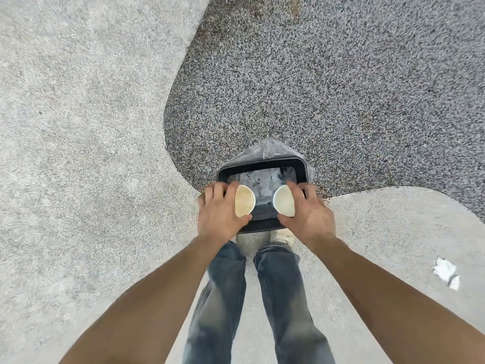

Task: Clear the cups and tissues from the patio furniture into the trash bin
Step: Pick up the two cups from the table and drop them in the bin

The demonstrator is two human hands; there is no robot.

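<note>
A black rectangular trash bin (262,164) with a clear liner stands on the ground straight below me, crumpled white tissues (262,183) inside it. My left hand (219,214) grips a paper cup (245,200) from its side, holding it over the bin's left half with its open mouth facing up. My right hand (309,216) grips a second paper cup (283,200) the same way over the bin's right half. Both cups look empty, with pale beige insides.
A crumpled white tissue (444,270) lies on the light concrete paving at the right. Dark speckled gravel surfacing (328,82) stretches beyond the bin, bordered by curved light paving (78,127). My legs in blue jeans stand just behind the bin.
</note>
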